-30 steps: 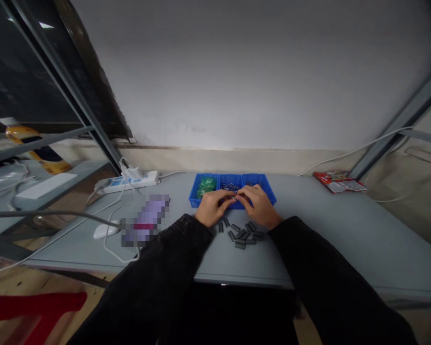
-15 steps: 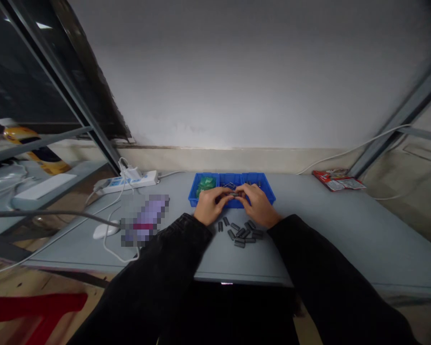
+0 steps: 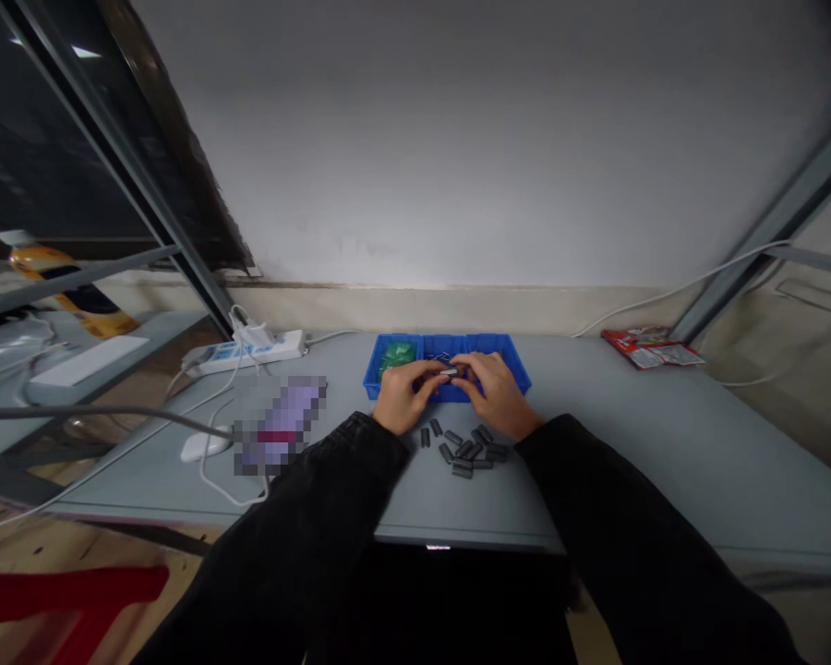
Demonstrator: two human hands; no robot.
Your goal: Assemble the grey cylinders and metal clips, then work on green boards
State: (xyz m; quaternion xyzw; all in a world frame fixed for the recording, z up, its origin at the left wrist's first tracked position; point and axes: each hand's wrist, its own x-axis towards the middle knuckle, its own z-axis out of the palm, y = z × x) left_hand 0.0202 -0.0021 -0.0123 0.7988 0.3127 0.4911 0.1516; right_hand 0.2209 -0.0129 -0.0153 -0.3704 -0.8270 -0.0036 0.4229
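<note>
Small piece (image 3: 449,372) shifted between hands since half a second earlier, paler face now showing; arms barely moved. Left hand (image 3: 400,397) and right hand (image 3: 497,392) both had fingers pinched narrow on piece, over front of blue tray (image 3: 519,365). Dark grey pieces (image 3: 466,450) lay loose on bench (image 3: 630,443), nearer camera. Green bits (image 3: 397,353) sat in left compartment.

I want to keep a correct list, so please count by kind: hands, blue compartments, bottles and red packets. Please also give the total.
Hands: 2 (left hand, right hand)
Blue compartments: 3
Bottle: 1
Red packet: 1
Total: 7
</note>
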